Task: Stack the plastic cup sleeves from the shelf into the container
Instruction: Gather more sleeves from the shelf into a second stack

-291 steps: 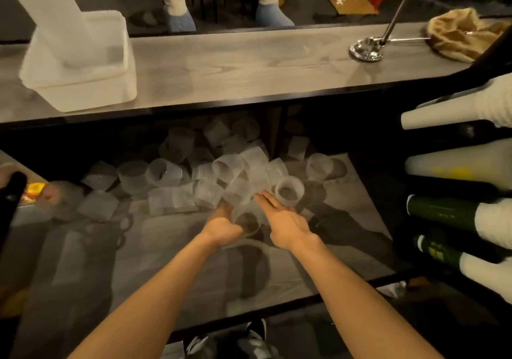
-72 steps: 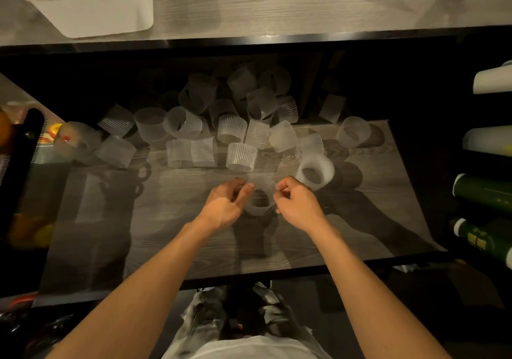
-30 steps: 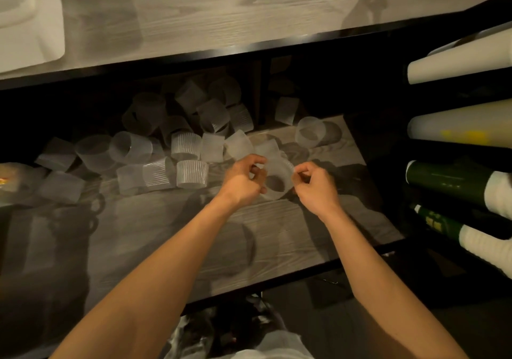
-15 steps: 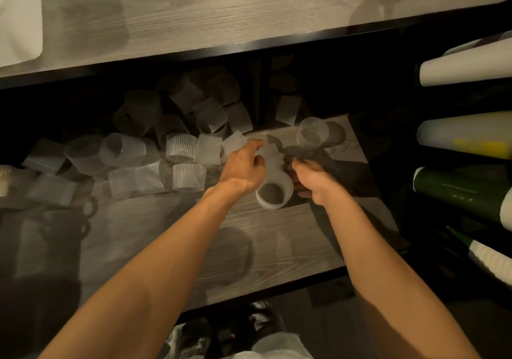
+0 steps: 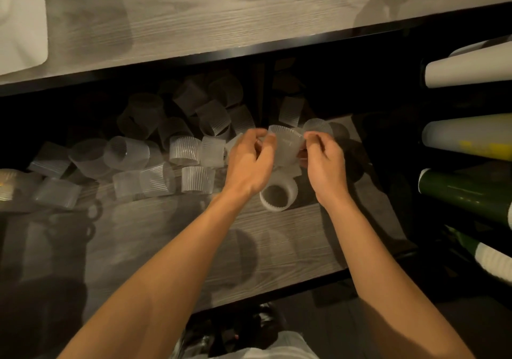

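Head view. Change since half a second ago: both hands have lifted to a fresh sleeve (image 5: 286, 144), left hand (image 5: 249, 162) and right hand (image 5: 324, 164) pinched on its sides, above the nested stack (image 5: 278, 192) lying on the shelf (image 5: 277, 247); nesting likely next. Loose sleeves: roughly twenty, dim ones uncertain. Container (image 5: 19, 20): one, on the counter.

We see ribbed, frosted translucent plastic sleeves (image 5: 192, 150) on a matt grey wood-grain shelf (image 5: 277, 247) beside glossy green rolls (image 5: 465, 192).
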Action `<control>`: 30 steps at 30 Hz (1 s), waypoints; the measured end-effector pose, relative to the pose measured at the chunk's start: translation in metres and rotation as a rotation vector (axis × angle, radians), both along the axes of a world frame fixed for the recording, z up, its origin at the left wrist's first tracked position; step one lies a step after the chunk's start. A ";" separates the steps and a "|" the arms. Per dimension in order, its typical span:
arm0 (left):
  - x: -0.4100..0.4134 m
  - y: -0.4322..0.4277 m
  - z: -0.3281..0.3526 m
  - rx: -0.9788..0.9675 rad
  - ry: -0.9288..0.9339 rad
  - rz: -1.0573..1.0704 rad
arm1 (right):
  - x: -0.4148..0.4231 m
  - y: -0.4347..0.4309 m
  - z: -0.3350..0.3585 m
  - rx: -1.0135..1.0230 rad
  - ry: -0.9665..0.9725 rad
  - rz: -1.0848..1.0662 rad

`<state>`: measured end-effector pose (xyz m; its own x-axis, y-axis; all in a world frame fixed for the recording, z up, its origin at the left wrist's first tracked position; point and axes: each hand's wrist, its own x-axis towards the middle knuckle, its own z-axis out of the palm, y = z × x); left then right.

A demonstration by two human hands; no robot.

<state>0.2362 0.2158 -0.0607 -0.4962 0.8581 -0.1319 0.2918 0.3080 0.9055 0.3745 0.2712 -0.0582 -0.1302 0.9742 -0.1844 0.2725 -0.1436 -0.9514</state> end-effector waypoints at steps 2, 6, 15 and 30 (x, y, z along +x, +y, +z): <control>0.003 -0.011 -0.001 0.041 0.002 0.000 | 0.005 -0.011 0.003 0.023 -0.022 0.033; 0.005 -0.034 -0.011 -0.027 0.069 -0.040 | 0.019 -0.035 -0.008 0.048 -0.069 0.071; 0.011 -0.059 -0.027 -0.050 0.073 -0.129 | 0.023 -0.065 -0.019 0.126 -0.193 0.096; -0.004 -0.095 -0.043 -0.191 0.165 -0.058 | 0.011 -0.086 -0.037 -0.042 -0.380 0.223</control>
<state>0.2318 0.1204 -0.1034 -0.4749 0.8531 -0.2160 0.4533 0.4475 0.7709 0.3858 0.1847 -0.0949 -0.2513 0.9206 -0.2990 0.6304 -0.0787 -0.7723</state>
